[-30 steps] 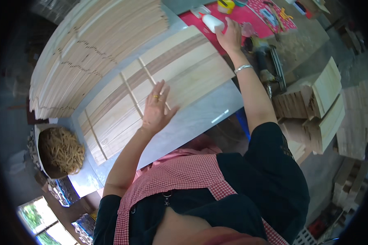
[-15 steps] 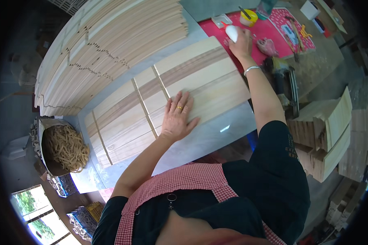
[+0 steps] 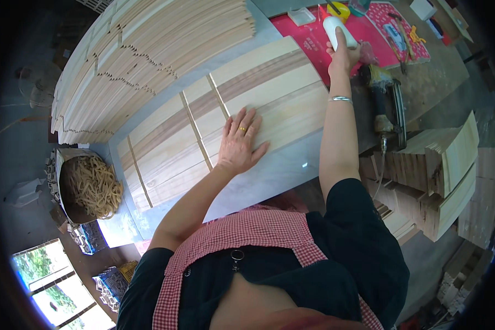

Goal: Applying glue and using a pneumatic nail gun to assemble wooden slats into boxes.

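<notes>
Starting at the far left beside a bin of pale wood shavings (image 3: 91, 187), with a big fanned stack of thin slats (image 3: 148, 60) lying above it; moving right onto the pale table top (image 3: 269, 181), where three flat wooden panels (image 3: 170, 148) are lying side by side with narrow sticks (image 3: 197, 132) between them; pressing the left hand (image 3: 239, 146) down flat on the near edge of the right-hand panel, fingers spread wide and gripping nothing, now resting a little further right along the boards than a second ago and seemingly pinning them in place; reaching on to the right with the other arm stretched out over the far corner of the panels to the pink mat (image 3: 313, 41); now wrapping the right hand (image 3: 344, 55) snugly around a white bottle (image 3: 335, 27), after only arriving at it a second ago, so probably just taking it up, though not clearly lifting it off the mat; leaving a dark power tool (image 3: 388, 104) untouched just right of that forearm, and stacked curved wooden pieces (image 3: 445, 159) well apart at the far right
</notes>
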`<state>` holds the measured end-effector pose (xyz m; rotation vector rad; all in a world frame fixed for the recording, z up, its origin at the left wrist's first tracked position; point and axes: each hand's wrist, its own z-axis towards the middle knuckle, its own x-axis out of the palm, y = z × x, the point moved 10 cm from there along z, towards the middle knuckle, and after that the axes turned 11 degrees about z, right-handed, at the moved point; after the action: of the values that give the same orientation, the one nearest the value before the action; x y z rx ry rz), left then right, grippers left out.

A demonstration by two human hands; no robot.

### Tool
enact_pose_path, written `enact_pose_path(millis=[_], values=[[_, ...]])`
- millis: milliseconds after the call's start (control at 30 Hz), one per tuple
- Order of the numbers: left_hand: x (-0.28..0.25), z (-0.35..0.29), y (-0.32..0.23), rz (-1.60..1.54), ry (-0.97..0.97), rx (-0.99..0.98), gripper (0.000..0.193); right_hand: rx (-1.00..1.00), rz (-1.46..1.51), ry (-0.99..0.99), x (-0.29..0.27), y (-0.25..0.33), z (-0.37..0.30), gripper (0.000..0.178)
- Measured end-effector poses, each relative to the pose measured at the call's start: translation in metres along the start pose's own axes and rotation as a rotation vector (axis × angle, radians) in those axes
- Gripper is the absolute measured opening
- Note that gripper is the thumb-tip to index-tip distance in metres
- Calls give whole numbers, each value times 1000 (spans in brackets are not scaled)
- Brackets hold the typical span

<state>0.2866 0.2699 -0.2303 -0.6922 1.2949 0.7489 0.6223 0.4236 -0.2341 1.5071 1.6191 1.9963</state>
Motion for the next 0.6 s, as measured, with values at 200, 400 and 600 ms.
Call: enact_pose_path(millis=[200,400,600], values=[[-2,-2,1,18,-32,9,69,-20,84,84,-5,8,-28,58],[-4,5,0,-52,-39,-33,68,-2,37,14,-15,16,-36,56],[-19,95,10,-871,-99,-320,61,12,82,35,3,15,-114,52]])
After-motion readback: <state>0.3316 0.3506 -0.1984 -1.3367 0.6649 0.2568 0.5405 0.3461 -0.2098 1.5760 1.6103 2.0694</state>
